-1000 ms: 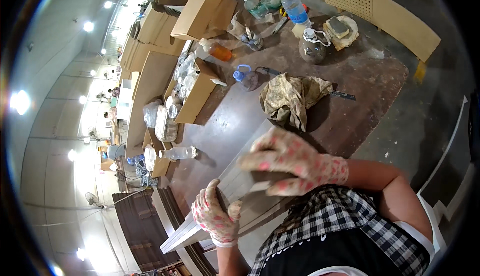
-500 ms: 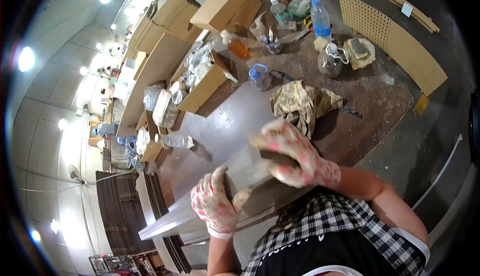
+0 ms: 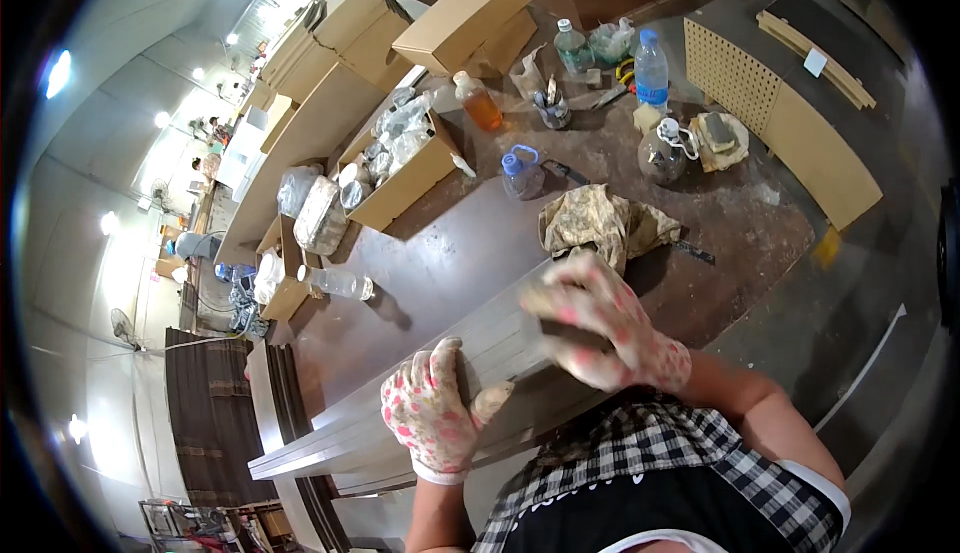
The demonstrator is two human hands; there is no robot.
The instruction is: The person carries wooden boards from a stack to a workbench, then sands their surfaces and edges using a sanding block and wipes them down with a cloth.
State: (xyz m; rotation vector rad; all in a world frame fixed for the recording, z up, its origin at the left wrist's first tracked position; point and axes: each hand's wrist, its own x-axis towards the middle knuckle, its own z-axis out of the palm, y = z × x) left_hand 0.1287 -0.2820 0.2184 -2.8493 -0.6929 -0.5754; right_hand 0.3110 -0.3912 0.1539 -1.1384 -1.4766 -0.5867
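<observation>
A long grey board [image 3: 340,433] runs slantwise across the table's near edge in front of me. My left hand [image 3: 432,415], in a white glove with pink spots, lies on the board, fingers stretched toward its far side and thumb spread apart. Over the board's right part is my right hand [image 3: 615,331], gloved alike and smeared by motion. Its fingers and thumb curl round something dark that I cannot make out. Just beyond that hand lies a crumpled camouflage cloth [image 3: 600,223].
On the brown table [image 3: 420,273] are a clear bottle [image 3: 340,283], a blue-capped jug [image 3: 522,175], an amber bottle [image 3: 478,103] and a round jar [image 3: 662,153]. An open carton [image 3: 400,178] of plastic-wrapped items stands left. A curved perforated panel [image 3: 735,68] is at right.
My right hand has shifted slightly right and down over the board. My left hand stays on the board in the same pose. The whole view has turned a little.
</observation>
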